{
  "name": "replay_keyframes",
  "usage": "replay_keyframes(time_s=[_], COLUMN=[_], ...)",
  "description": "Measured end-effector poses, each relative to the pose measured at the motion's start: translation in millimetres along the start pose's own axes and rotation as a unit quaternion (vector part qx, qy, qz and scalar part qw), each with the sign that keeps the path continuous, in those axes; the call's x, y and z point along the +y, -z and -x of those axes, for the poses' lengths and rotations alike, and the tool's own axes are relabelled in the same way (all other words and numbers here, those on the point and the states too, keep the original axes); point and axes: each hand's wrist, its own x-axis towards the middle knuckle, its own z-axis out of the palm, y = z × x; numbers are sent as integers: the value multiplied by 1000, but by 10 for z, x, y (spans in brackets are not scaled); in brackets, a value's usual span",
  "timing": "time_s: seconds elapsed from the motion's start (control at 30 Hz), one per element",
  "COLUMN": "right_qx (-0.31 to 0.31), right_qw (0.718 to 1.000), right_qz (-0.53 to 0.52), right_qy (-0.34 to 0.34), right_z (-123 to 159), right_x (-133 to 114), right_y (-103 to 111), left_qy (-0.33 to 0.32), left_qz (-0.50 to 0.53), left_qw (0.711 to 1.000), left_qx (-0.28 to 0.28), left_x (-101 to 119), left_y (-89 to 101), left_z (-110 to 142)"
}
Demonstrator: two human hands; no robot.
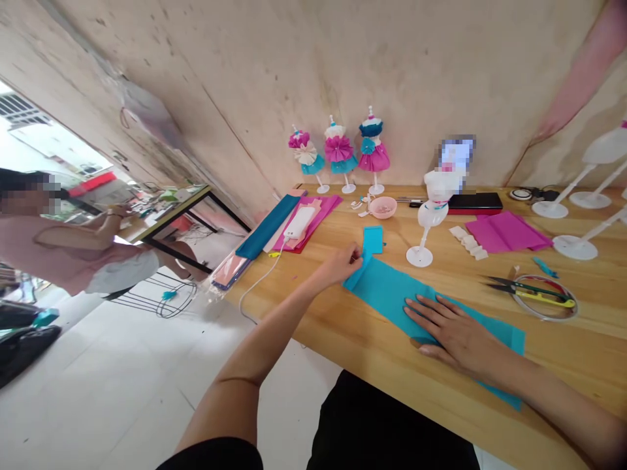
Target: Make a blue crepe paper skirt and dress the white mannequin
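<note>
A long sheet of turquoise crepe paper [392,290] lies slantwise on the wooden table [578,352]. My left hand [345,262] pinches its far left end, fingers closed on the edge. My right hand [450,326] rests flat on the sheet toward its right part, fingers stretched out. Just beyond the left hand is a small turquoise paper piece [373,240]. A small white mannequin [435,202] on a round stand is upright behind the sheet. To the right, scissors [533,292] with green and yellow handles lie across a ring-shaped coil [575,307].
Three mannequins in paper dresses [339,151] stand by the wall. Nearby are a pink bowl [383,207], magenta paper [509,232], a phone [455,156] and a white power bank [300,223] on stacked paper. More bare mannequins [575,247] stand right. A person [73,241] sits at another table.
</note>
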Motion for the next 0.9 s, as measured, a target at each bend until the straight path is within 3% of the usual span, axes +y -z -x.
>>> replay_keyframes(time_s=[0.17,0.37,0.53,0.63,0.7,0.77,0.83,0.9], right_qx=[-3,8,3,20,80,150,139,77], right_qw=[999,998,990,975,955,931,928,936], right_qz=[-32,-66,-133,-189,-198,-160,-63,21], right_qy=[7,-4,-46,-114,-206,-292,-339,-342], right_z=[34,112,124,166,242,365,523,686], right_x=[55,215,233,264,360,511,683,830], right_y=[193,346,422,638,857,1075,1210,1213], left_qy=[29,40,41,40,34,28,-1,-56], left_qz=[74,107,68,24,-6,-83,-135,-138], left_qw=[996,993,995,998,999,994,988,988], left_qx=[33,44,53,29,25,61,80,33], left_x=[-263,-406,-426,-424,-414,-384,-335,-283], left_y=[151,-20,-141,-175,-173,-153,-132,-134], left_z=[35,180,326,406,436,428,376,289])
